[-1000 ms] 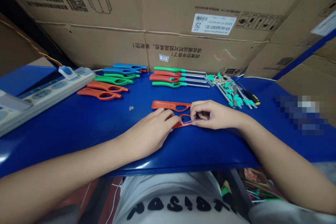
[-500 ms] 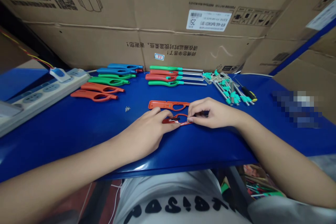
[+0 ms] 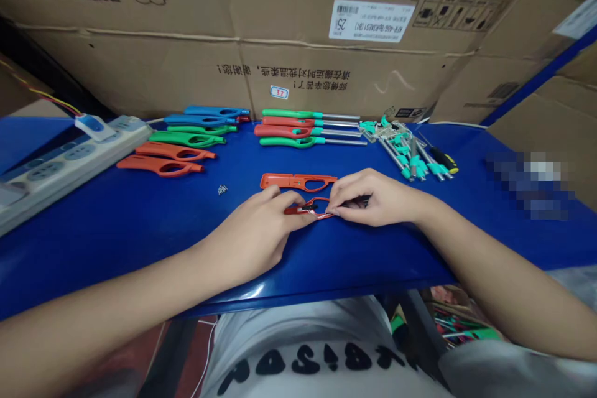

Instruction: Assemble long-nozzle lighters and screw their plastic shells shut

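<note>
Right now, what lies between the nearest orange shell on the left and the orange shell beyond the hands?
In the head view, only a small metal part, too small to identify, lies there on the blue table.

Glossy blue table (image 3: pixel 140 224); matt brown cardboard boxes (image 3: pixel 186 68); smooth orange plastic shell (image 3: pixel 298 181); metal tubes (image 3: pixel 342 142).

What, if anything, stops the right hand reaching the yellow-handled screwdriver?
Probably nothing, so yes: bare blue table lies between right hand and screwdriver, and the teal-tipped tubes lie beside it, not across. The hand would first have to release the red shell it pinches.
</note>
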{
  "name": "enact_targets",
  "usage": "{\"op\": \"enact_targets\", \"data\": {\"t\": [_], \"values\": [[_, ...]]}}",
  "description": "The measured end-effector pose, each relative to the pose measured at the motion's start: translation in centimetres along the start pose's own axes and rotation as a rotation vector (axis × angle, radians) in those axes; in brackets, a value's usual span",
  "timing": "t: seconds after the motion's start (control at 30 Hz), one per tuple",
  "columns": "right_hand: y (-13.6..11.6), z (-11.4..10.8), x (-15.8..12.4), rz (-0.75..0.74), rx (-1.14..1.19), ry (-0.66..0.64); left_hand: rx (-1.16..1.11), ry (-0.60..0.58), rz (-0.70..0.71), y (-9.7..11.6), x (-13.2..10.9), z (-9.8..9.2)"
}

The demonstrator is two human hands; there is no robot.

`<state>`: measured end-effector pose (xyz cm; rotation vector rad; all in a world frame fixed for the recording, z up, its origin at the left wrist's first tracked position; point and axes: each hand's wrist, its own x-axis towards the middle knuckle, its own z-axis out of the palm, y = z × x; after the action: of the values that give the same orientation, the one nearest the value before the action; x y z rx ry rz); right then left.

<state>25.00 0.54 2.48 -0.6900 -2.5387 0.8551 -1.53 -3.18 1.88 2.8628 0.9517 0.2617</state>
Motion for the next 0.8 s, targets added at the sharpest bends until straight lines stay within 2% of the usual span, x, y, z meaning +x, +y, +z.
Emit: {"op": "enact_targets", "data": {"t": [0.37, 0.8], "values": [[-0.23, -0.02, 0.09, -0.023, -0.051, -0.013, -0.012, 0.008, -0.001, 0.01, 0.19, -0.03], [-0.78, -0.1, -0.07, 0.025, -0.088, -0.013, -0.019, 0.027, 0.01, -0.06, 0.27, 0.0]]}}
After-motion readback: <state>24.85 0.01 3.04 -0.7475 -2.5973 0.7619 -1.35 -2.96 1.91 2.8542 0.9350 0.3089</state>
